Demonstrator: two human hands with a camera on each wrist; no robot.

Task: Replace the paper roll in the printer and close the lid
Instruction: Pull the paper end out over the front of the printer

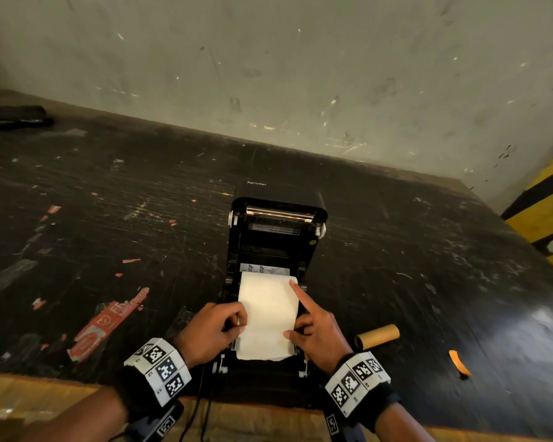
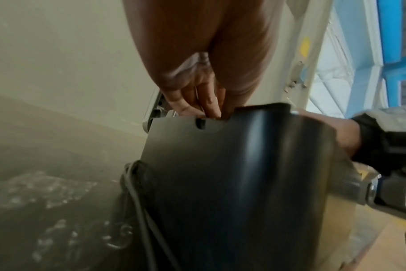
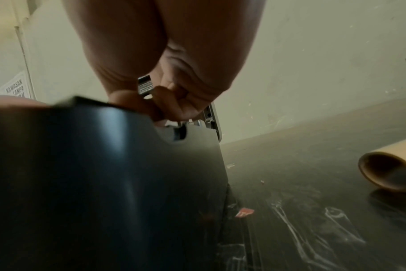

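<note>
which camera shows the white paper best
The head view: the white paper lies in plain sight over the open printer, between the left hand and right hand. In both wrist views the printer's black body hides it.

- Wall (image 1: 268, 59): pale, scuffed and stained.
- Tabletop (image 1: 109, 186): black, heavily scratched, red label scraps stuck on, pale wooden front edge.
- Yellow-and-black striped post (image 1: 543, 212): far right.

cardboard core (image 3: 387, 174) cut off by the right wrist view's edge; printer label (image 1: 276, 230) unreadably small.
</note>
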